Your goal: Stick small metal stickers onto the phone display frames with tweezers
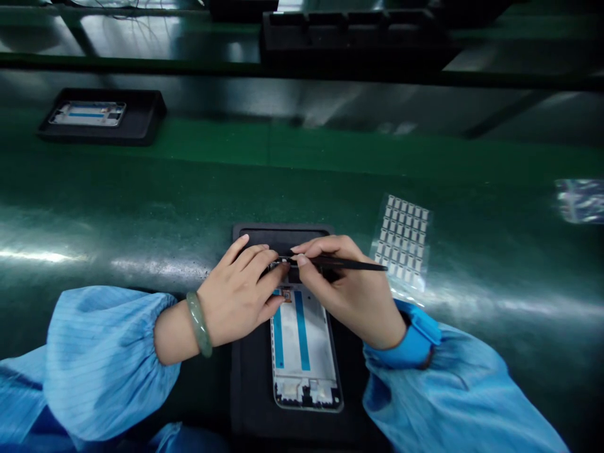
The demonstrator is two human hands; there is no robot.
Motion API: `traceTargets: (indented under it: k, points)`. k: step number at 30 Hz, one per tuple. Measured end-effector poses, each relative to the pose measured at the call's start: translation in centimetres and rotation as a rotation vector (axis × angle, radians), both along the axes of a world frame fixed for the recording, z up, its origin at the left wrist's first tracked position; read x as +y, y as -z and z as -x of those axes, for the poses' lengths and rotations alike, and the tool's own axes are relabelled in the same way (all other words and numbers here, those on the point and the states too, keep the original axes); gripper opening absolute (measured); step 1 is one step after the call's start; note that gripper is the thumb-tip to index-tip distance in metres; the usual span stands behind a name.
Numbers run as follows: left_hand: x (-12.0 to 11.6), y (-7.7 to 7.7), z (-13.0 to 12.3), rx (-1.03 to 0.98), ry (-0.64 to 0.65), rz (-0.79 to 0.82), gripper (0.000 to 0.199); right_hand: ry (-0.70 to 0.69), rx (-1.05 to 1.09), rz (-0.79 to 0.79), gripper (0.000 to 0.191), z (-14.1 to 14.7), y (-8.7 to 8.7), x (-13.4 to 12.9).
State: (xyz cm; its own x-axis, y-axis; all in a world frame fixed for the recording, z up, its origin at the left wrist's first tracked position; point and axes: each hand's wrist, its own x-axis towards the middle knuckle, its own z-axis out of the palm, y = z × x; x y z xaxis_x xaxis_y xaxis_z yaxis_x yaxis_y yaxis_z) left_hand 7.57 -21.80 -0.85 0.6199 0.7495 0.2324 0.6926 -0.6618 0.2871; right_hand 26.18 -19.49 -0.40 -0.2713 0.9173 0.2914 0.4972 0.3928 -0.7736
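A phone frame [315,340] lies in a black tray [252,377] in front of me, its silvery inside up, with two blue strips along it. My right hand [352,289] pinches dark tweezers [361,263], whose tip points left at the frame's top end. My left hand [240,292] rests over the upper left of the frame, fingers stretched and somewhat apart, fingertips touching near the top edge. What lies right under the fingertips and the tweezers' tip is partly hidden.
Right of the tray lies a clear sheet of small pale stickers [403,242]. Another phone frame [89,114] sits in a black tray [144,119] at the back left. A shiny bag [582,200] is at the far right. Black bins [349,38] stand at the back.
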Motion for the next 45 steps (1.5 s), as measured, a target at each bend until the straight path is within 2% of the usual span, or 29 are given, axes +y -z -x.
traceTargets:
  k: [12,16,19,21,25,28,45]
  points:
    - [0.2,0.1,-0.1,-0.006,0.005,0.022,0.039,-0.047,-0.156,-0.003,0.007,-0.1,-1.6,1.1]
    - [0.2,0.2,-0.1,-0.003,0.010,0.011,0.039,-0.088,-0.225,-0.032,0.008,0.3,-2.2,1.2]
    - [0.2,0.3,-0.1,-0.009,0.011,0.000,0.038,-0.113,-0.271,-0.089,0.009,0.4,-2.0,1.0]
    - [0.2,0.3,-0.1,-0.010,0.007,0.000,0.038,-0.089,-0.229,-0.082,0.008,0.1,-1.5,0.8]
    - [0.1,0.2,0.0,-0.005,0.006,0.014,0.038,0.017,0.050,0.092,0.010,-0.4,-0.2,0.5]
    - [0.1,0.1,0.0,-0.009,0.003,0.021,0.037,0.039,0.188,0.145,0.012,-0.4,0.4,0.4]
    - [0.1,0.1,0.0,-0.015,0.004,0.033,0.038,0.061,0.132,0.110,0.010,-0.1,0.6,0.2]
